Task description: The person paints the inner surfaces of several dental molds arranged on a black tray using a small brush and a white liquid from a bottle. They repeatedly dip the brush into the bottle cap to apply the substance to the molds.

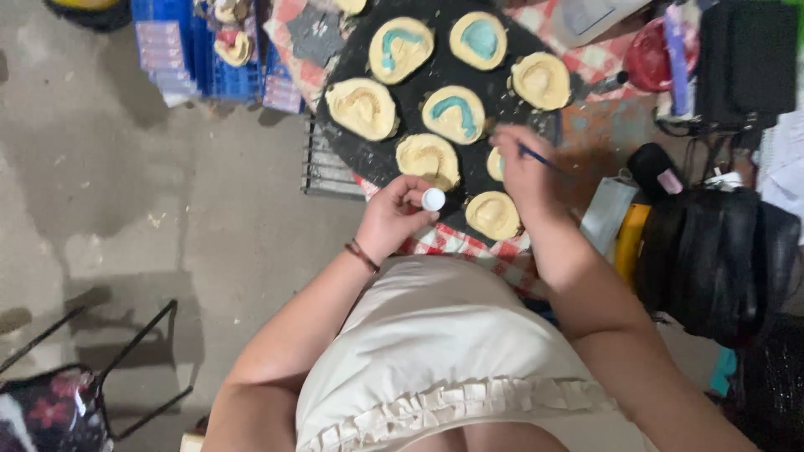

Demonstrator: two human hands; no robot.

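Several pale yellow dental-arch plaster casts lie on a round black tray (pixel 402 151); three of them (pixel 401 48) carry teal paint. My right hand (pixel 523 172) grips a thin blue brush (pixel 536 156), its tip down at a small cast (pixel 495 164) near the tray's right side. My left hand (pixel 394 213) holds a small white bottle (pixel 433 199) at the tray's near edge, just below an unpainted cast (pixel 428 159). Another plain cast (pixel 493 214) sits beside my right wrist.
A red-and-white checked cloth (pixel 456 243) lies under the tray. Blue crates (pixel 209 59) stand at top left, a red round object (pixel 649 54) and black bags (pixel 720 251) crowd the right. A black-framed chair (pixel 126 360) stands on the concrete floor at lower left.
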